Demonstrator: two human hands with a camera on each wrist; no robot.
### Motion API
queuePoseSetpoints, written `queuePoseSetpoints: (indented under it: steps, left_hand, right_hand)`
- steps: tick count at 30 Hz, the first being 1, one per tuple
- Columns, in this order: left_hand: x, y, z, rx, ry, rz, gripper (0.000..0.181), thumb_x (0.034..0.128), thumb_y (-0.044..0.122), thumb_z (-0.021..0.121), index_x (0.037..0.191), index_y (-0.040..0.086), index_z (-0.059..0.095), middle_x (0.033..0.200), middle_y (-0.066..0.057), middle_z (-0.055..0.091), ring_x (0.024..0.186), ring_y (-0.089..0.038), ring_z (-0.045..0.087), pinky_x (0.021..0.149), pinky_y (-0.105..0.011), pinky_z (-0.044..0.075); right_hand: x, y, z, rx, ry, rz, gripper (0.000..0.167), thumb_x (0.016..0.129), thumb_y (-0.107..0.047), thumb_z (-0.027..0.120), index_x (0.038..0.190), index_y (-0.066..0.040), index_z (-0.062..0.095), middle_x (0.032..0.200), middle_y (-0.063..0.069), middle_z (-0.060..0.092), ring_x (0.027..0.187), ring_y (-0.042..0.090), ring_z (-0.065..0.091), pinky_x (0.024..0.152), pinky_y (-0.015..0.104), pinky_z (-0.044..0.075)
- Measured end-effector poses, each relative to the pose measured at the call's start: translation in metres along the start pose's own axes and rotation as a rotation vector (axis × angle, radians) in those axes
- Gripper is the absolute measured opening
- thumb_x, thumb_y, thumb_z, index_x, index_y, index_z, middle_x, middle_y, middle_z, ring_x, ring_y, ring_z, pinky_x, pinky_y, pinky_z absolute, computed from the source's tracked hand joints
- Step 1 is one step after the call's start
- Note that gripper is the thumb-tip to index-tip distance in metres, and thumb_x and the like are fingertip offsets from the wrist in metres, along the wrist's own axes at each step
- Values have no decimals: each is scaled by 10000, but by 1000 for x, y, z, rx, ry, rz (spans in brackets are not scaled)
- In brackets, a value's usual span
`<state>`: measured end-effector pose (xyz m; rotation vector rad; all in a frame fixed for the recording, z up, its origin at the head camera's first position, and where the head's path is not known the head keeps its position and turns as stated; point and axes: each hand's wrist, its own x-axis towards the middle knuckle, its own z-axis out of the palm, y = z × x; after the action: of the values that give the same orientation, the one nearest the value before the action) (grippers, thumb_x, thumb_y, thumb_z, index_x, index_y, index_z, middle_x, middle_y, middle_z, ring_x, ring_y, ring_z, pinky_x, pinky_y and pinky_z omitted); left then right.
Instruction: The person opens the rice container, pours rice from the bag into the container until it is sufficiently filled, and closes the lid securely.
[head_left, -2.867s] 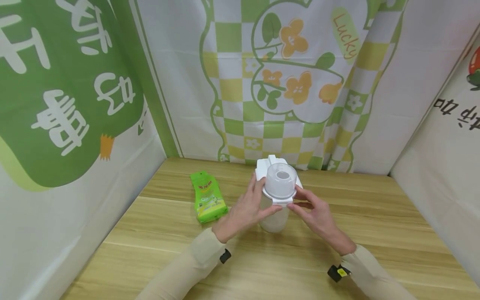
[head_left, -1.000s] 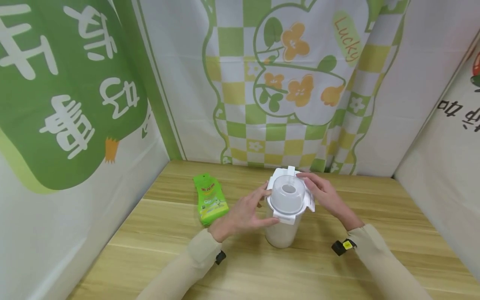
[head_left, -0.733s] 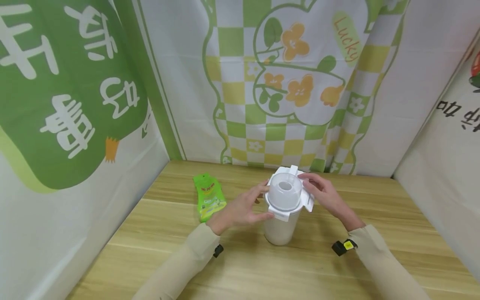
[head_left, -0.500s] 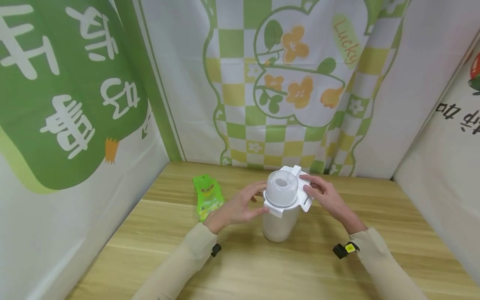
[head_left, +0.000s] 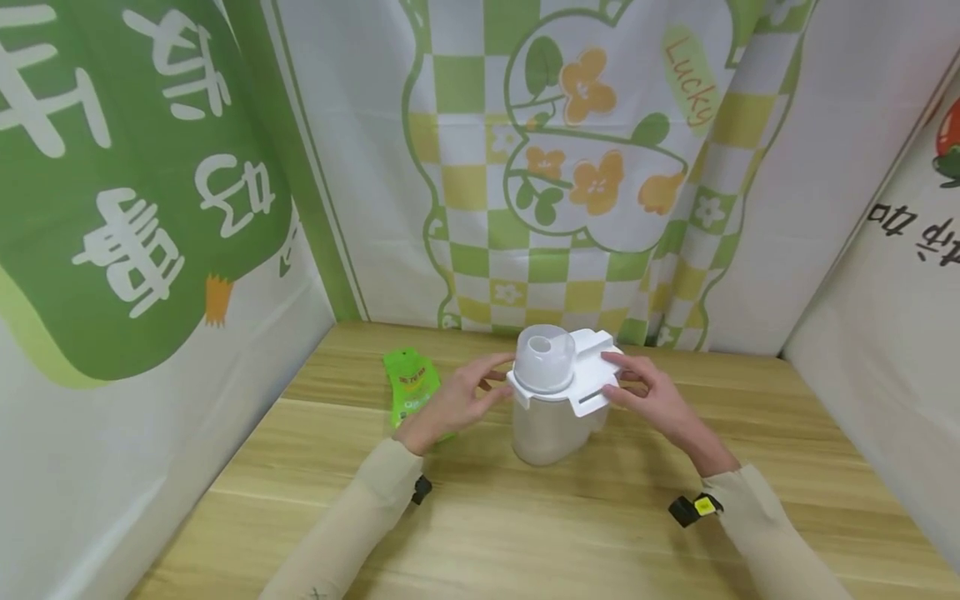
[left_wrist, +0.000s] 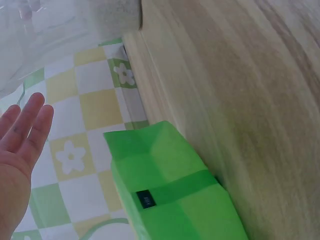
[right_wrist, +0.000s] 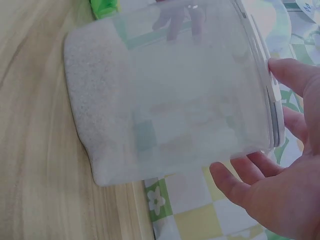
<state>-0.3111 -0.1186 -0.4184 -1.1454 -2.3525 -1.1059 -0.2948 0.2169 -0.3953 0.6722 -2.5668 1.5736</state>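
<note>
A clear plastic storage container (head_left: 551, 429) stands upright on the table with its white lid (head_left: 595, 373) on. A translucent domed cup (head_left: 545, 367) sits on the lid's left part. White, grain-like contents (right_wrist: 95, 75) fill the container's lower end in the right wrist view. My left hand (head_left: 459, 398) holds the lid's left end between thumb and index finger; its other fingers show stretched out in the left wrist view. On the opposite side my right hand (head_left: 660, 404) grips the lid's right end, thumb on the near edge and fingers on the far side.
A green packet (head_left: 411, 385) lies left of the container, partly behind the left hand. The wooden table (head_left: 570, 533) ends at a patterned curtain (head_left: 540, 267) at the back. Printed cloth walls stand on both sides.
The container has turned clockwise seen from above, its wide lid part swinging from the back to the right. Both hands followed; earlier the right hand moved from the lid's near side to its right.
</note>
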Motion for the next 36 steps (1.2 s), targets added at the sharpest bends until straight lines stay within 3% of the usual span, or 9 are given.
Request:
queuePoseSetpoints:
  steps: [4, 11, 16, 23, 29, 36]
  left_hand:
    - [0, -3, 1, -21, 12, 10, 514, 975, 172, 613, 1455, 127, 434, 1455, -111, 518, 1086, -246, 688, 817, -289, 580]
    - [-1, -9, 9, -36, 105, 100, 561, 964, 82, 607, 1478, 98, 382, 1372, -181, 576, 1002, -280, 714, 771, -250, 589]
    - [-1, -9, 11, -18, 157, 133, 526, 955, 30, 601, 1452, 62, 432, 1292, -179, 640, 972, -246, 720, 815, -233, 581]
    - [-1, -6, 10, 4, 133, 28, 378, 998, 68, 542, 1373, 46, 510, 1149, -167, 714, 968, -214, 724, 801, -198, 574]
    - [0, -6, 11, -27, 136, -67, 357, 1015, 96, 516, 1371, 65, 509, 1116, -166, 722, 909, -234, 721, 728, -248, 589]
    - [2, -5, 14, -69, 192, -129, 306, 1025, 92, 493, 1327, 48, 518, 1141, -212, 697, 883, -292, 717, 684, -295, 599]
  right_hand:
    - [-4, 0, 2, 9, 18, -3, 580, 917, -197, 702, 1447, -117, 479, 1235, 183, 439, 1094, 147, 553, 899, 142, 509]
    - [-13, -8, 9, 6, 43, 23, 587, 915, -177, 704, 1448, -95, 474, 1155, 191, 403, 1106, 300, 556, 867, 149, 519]
    - [-20, -19, 14, -54, 74, 67, 602, 901, -225, 722, 1443, -117, 483, 1168, 194, 402, 1120, 374, 567, 896, 259, 527]
    - [-21, -25, 19, -107, 105, 60, 596, 891, -217, 734, 1420, -74, 499, 1139, 199, 384, 1092, 386, 568, 976, 481, 509]
    - [-25, -30, 22, -193, 109, 28, 587, 884, -209, 741, 1403, -53, 515, 1062, 184, 390, 1051, 355, 559, 970, 509, 519]
    - [-31, -39, 22, -393, 110, -22, 588, 867, -287, 758, 1382, -88, 556, 1025, 173, 482, 1001, 365, 630, 902, 486, 552]
